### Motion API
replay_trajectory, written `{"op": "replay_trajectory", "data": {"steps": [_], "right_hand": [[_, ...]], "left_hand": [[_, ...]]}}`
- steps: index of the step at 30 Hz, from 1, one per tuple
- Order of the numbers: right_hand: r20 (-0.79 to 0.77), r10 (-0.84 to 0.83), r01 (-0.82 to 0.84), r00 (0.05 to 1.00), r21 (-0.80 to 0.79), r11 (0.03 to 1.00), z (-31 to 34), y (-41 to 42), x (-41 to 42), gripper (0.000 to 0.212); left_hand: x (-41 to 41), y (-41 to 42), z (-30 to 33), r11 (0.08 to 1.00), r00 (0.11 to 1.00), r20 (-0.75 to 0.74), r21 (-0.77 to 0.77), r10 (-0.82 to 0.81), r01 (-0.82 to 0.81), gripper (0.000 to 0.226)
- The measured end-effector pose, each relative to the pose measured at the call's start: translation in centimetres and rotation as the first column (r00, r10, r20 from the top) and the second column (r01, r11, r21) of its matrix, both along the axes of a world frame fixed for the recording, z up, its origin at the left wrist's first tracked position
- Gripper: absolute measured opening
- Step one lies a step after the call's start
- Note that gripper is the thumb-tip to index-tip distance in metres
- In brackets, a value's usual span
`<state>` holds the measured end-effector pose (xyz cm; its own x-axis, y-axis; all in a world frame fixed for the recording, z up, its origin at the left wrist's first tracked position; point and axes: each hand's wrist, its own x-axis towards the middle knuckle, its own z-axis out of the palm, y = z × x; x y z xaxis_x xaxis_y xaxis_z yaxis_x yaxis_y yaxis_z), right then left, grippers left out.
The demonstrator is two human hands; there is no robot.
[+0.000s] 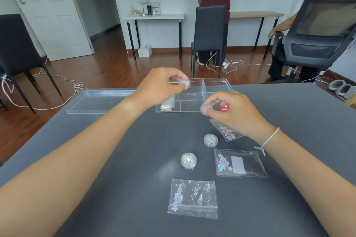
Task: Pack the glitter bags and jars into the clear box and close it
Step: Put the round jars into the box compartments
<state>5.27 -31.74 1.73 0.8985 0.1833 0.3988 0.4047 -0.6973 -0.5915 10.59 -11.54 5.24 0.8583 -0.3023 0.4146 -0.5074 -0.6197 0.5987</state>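
The clear divided box (217, 82) stands open at the table's far edge, with a glitter bag (168, 105) in its left compartment and a red packet (224, 107) at its right. My left hand (159, 87) holds a small glitter jar (184, 82) above the box's left part. My right hand (231, 113) grips another jar (205, 108) at the box's front edge. Two more jars (210, 140) (189, 160) stand on the table. Three glitter bags lie loose: one (229, 132) partly under my right hand, one (240, 162) at the right, one (193, 198) nearest me.
The box's clear lid (96, 100) lies flat to the left of the box on the dark grey table (134, 159). Beyond the table stand black chairs (209, 32), an office chair with a seated person (319, 32), and a person at the wall desks.
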Motion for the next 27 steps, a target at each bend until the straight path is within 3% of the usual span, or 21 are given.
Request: {"op": "replay_trajectory", "data": {"steps": [5,11,27], "right_hand": [[0.009,-0.034,0.033,0.999,0.067,0.997,0.5,-0.7,0.0,0.006],[0.021,-0.027,0.024,0.999,0.121,0.992,0.7,-0.8,-0.5,0.009],[0.013,-0.009,0.008,1.000,0.095,0.995,0.8,-1.0,-0.4,0.007]], "left_hand": [[3.7,-1.5,0.9,0.978,0.986,-0.159,0.209,0.047,-0.013,0.014],[5.5,-2.4,0.2,0.914,0.975,-0.208,0.407,0.081,0.011,0.009],[6.2,-4.4,-0.2,0.739,0.979,-0.088,0.670,0.182,-0.077,0.018]]}}
